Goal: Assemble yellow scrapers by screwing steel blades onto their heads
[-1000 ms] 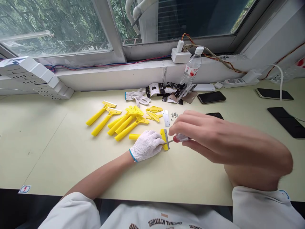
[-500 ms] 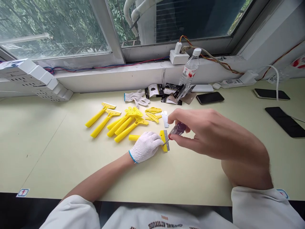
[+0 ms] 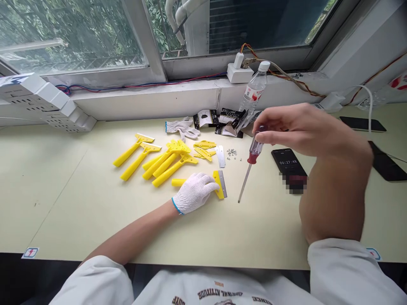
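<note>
My left hand (image 3: 195,191), in a white knit glove, is closed on a yellow scraper (image 3: 218,180) lying on the table. A grey blade (image 3: 223,184) sits along the scraper's head. My bare right hand (image 3: 286,127) grips the clear and dark handle of a screwdriver (image 3: 245,180); its tip points down, apart from the scraper to the right. Small screws (image 3: 232,153) lie scattered beyond the scraper, beside loose blades (image 3: 220,156) and yellow cover pieces (image 3: 204,151). Several more yellow scrapers (image 3: 168,165) lie to the left.
A spare glove (image 3: 182,128) and black packaging cards (image 3: 229,120) lie at the back near a water bottle (image 3: 253,91). Right of the screwdriver is a phone (image 3: 289,167) showing a timer. White boxes (image 3: 47,101) stand at the back left.
My right hand has lifted the screwdriver away from the scraper, up and to the right. The screws and the timer phone are now uncovered. My left hand stays on the scraper.
</note>
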{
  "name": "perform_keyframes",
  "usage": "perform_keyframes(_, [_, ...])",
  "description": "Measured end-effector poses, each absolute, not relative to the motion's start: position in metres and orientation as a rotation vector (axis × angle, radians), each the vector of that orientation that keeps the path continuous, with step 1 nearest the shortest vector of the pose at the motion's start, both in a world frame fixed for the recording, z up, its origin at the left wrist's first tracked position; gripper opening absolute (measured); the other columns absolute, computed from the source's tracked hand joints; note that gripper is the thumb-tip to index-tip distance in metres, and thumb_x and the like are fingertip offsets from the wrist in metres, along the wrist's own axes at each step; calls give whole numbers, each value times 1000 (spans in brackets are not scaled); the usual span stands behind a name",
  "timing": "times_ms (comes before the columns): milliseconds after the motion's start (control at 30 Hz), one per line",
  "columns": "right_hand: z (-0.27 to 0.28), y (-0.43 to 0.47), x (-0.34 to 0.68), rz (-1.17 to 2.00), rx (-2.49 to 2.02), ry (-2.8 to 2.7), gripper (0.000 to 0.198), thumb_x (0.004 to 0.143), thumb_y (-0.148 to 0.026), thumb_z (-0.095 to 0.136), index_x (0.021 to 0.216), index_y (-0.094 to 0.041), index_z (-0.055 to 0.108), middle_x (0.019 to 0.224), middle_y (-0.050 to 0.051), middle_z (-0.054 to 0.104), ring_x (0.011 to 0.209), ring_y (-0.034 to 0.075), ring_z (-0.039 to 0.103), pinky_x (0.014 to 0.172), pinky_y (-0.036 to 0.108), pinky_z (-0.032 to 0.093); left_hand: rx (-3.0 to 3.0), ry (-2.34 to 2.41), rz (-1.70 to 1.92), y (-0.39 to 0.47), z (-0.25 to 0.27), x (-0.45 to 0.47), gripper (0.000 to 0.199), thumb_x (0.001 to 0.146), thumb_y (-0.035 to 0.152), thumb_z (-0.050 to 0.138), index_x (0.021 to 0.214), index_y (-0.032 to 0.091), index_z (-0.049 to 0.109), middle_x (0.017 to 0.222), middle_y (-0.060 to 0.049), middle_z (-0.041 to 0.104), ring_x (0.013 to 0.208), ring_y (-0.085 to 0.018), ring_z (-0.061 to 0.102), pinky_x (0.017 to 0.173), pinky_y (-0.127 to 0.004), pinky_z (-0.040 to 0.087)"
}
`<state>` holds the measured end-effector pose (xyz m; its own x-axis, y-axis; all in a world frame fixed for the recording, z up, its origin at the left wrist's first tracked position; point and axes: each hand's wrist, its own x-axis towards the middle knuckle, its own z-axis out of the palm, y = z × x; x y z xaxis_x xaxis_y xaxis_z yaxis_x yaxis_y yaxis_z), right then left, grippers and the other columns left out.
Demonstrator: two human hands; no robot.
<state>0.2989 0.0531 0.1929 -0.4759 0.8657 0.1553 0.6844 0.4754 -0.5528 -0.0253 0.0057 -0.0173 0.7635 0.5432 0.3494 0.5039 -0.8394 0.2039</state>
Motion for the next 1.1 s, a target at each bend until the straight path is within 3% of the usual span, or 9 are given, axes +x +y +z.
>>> perform_keyframes(233, [104,138,296,912,-2181,-2525,17,96,-36,71,90,-21,75,84,8,79,84,27,75,71,38,51,2907,868,623,5,-17,-28,37,106,8,53,125,28,76,121,-6,75,103,-21,69,88,-38,55])
perform_keyframes(400, [74,148,286,854,-2435,-2457,19,88,-36,81,82,-20,72,77,11,75,78,29,73,68,39,50,2943,844,618,6,-18,-29,39,104,7,54,126,31,76,121,-4,75,106,-22,68,85,-38,54])
perform_keyframes(500, [75,140,281,598,-2527,-2391,28,89,-42,82,95,-17,73,91,16,74,89,35,73,71,42,52,2966,840,617,6,-19,-30,42,102,5,54,126,32,76,121,-5,75,107,-22,68,84,-38,54])
perform_keyframes(600, [81,124,267,359,-2373,-2458,50,88,-47,82,124,-18,64,121,18,70,116,39,66,85,45,54,3000,815,627,5,-19,-30,44,101,3,54,128,31,74,119,-5,75,109,-23,67,84,-38,54])
perform_keyframes(667, [81,110,251,339,-2106,-2610,70,78,-52,90,133,-22,58,135,15,65,129,37,57,96,42,53,3045,787,653,4,-18,-30,41,102,5,55,129,30,73,117,-6,75,110,-24,67,83,-38,53])
perform_keyframes(800, [68,87,213,284,-1758,-2858,93,62,-54,99,136,-18,54,136,18,59,128,40,52,102,47,50,3110,748,773,4,-17,-30,33,104,9,57,127,28,73,112,-6,75,109,-26,67,80,-38,53])
perform_keyframes(933, [52,82,195,289,-1719,-2926,93,62,-47,98,138,-19,53,138,19,56,129,41,50,102,46,48,3110,739,833,5,-18,-31,31,105,9,57,124,27,73,112,-6,75,108,-25,66,80,-38,53])
perform_keyframes(1100, [49,86,198,322,-1585,-2971,75,73,-43,88,134,-16,55,136,22,58,125,42,51,102,50,47,3086,757,731,5,-20,-33,36,104,10,56,130,30,73,115,-7,75,110,-25,67,83,-39,55])
